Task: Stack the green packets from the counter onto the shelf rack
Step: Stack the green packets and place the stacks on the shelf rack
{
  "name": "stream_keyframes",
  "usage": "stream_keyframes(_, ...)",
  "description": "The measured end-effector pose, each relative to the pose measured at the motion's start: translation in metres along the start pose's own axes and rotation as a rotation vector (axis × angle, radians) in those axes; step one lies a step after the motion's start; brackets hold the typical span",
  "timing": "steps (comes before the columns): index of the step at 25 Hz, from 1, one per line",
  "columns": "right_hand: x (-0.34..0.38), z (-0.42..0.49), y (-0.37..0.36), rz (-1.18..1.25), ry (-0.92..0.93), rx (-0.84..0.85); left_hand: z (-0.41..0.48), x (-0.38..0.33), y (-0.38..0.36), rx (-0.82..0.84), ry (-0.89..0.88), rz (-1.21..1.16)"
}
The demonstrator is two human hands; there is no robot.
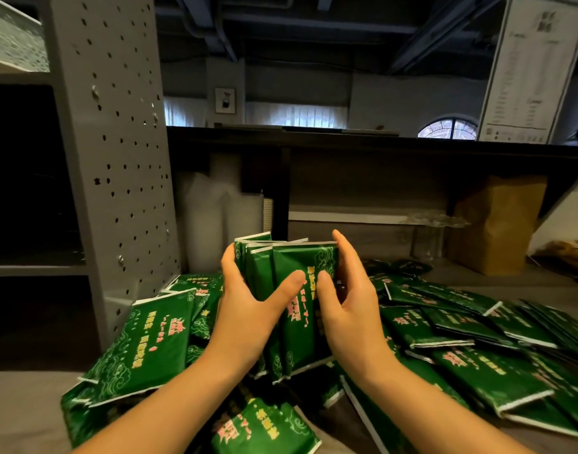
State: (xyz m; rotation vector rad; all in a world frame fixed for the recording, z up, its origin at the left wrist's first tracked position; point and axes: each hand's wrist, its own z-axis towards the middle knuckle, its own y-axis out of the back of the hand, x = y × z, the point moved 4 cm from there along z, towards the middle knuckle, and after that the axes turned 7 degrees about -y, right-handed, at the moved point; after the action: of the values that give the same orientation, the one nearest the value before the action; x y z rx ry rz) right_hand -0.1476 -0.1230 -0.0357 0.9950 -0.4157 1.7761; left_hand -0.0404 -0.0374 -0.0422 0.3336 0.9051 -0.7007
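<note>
We find a bundle of green packets (297, 267) held upright between both hands. The left hand (248, 309) clasps its left edge, thumb laid across the front. The right hand (346, 306) clasps its right edge, thumb likewise on the front, the two thumbs nearly meeting. We cannot tell whether the bundle's lower edge rests on the heap. Loose green packets (461, 326) lie heaped on the surface (22, 407) below and to both sides. The shelf rack (117, 142), grey and perforated, stands at left. A brown paper bag (497, 224) stands at back right.
</note>
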Motion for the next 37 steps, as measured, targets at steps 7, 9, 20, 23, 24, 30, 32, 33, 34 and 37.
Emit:
stream_keyframes(7, 0.003, -0.003, 0.003, 0.056, 0.039, 0.090, -0.001, -0.002, -0.004, 0.048, 0.001, -0.013)
stream_keyframes(9, 0.007, 0.002, 0.009, 0.012, 0.074, 0.137, 0.001, -0.003, -0.002, 0.041, 0.002, 0.003)
stream_keyframes(20, -0.044, 0.038, 0.054, -1.026, -0.080, 0.289, -0.003, -0.006, -0.001, 0.058, -0.012, -0.013)
stream_keyframes(23, -0.066, 0.034, 0.054, -1.105, -0.234, 0.472, -0.002, -0.010, 0.000, 0.031, -0.021, -0.042)
stream_keyframes(24, -0.070, 0.031, 0.050, -1.109, -0.247, 0.527, -0.002, -0.012, -0.001, 0.023, -0.025, -0.049)
stream_keyframes(30, -0.076, 0.024, 0.039, -1.230, -0.263, 0.640, -0.002, -0.020, 0.003, -0.017, -0.043, -0.051)
stream_keyframes(32, -0.076, 0.025, 0.037, -1.271, -0.256, 0.658, -0.001, -0.020, 0.004, -0.022, -0.038, -0.053)
stream_keyframes(33, -0.076, 0.026, 0.036, -1.285, -0.249, 0.667, -0.001, -0.020, 0.004, -0.024, -0.035, -0.057)
stream_keyframes(34, -0.075, 0.026, 0.036, -1.292, -0.243, 0.669, -0.001, -0.020, 0.004, -0.026, -0.033, -0.061)
stream_keyframes(37, -0.066, 0.028, 0.040, -1.255, -0.235, 0.639, 0.000, -0.019, 0.004, -0.033, -0.029, -0.066)
